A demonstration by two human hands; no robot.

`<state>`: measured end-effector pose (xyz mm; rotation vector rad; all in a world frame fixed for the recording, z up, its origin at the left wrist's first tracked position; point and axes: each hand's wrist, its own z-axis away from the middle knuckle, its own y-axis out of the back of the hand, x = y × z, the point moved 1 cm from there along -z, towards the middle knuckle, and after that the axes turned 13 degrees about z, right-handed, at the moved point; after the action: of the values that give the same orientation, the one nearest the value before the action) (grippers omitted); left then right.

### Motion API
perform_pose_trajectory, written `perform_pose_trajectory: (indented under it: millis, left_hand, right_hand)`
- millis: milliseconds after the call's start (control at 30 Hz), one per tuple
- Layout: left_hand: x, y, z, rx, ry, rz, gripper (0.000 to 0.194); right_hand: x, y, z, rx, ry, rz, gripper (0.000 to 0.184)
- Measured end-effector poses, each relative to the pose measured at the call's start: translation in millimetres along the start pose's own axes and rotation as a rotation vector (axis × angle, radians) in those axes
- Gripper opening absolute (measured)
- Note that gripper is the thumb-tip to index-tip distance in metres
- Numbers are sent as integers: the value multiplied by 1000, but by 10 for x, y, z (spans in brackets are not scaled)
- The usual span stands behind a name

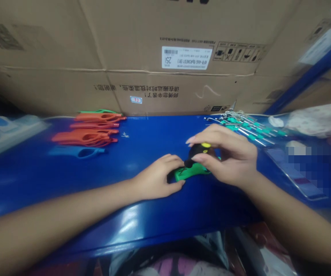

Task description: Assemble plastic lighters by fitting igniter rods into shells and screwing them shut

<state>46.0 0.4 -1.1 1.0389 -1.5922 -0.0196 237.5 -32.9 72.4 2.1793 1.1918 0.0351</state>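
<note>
My left hand (159,178) is closed around the left end of a green plastic handle piece (192,171) at the middle of the blue table. Just above and against that piece, my right hand (231,157) grips a black tool with yellow marks (199,152) between thumb and fingers. The tool's exact kind and its lower tip cannot be made out. The right end of the green piece is partly hidden beneath my right hand.
Orange handle pieces (81,137) lie at the left, with a blue one (80,152) in front. Thin metal rods with teal parts (251,128) are heaped at the back right. A phone (294,174) lies nearer. A large cardboard box (142,46) stands behind the table (142,218).
</note>
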Motion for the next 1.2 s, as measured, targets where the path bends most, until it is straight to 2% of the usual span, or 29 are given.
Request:
perform_pose_trajectory:
  millis: [67, 133, 267, 333, 400, 500, 667, 767, 867, 933, 1033, 1100, 1200]
  left_hand:
    - [-2, -1, 1, 5, -6, -1, 29]
    - [0, 0, 1, 4, -2, 2, 28]
    - [12, 0, -4, -8, 13, 8, 25]
    - [10, -3, -3, -9, 21, 8, 24]
    - [0, -6, 1, -5, 22, 7, 27]
    - [-19, -12, 7, 2, 11, 3, 28]
    - [-19, -9, 5, 7, -4, -2, 29]
    - [2, -1, -1, 0, -11, 13, 29]
    - [16, 5, -3, -2, -3, 8, 26]
    - [16, 6, -3, 3, -4, -8, 24]
    - [8, 3, -2, 8, -10, -13, 23]
    - [2, 1, -1, 8, -11, 1, 23]
    - [-1, -1, 0, 4, -9, 10, 24]
  right_hand:
    - [8, 2, -9, 73, 11, 89, 18]
    - [10, -3, -1, 66, 17, 124, 23]
    - [14, -30, 40, -141, -29, 28, 48]
    - [23, -46, 64, -224, -29, -9, 51]
    - [35, -62, 85, -250, -9, -6, 49]
    - [47, -75, 99, -201, 4, 26, 42]
    - [24, -49, 66, -44, -13, 172, 32]
    - [-3, -35, 35, -72, 42, 139, 34]
    - [-21, -23, 23, -111, 22, 29, 36]
    - [-31, -9, 22, -56, 16, 54, 31]
    - [-53, 8, 22, 38, 81, 173, 33]
    - [-68, 7, 18, -8, 86, 146, 33]
    - [-84, 3, 5, -101, 13, 5, 31]
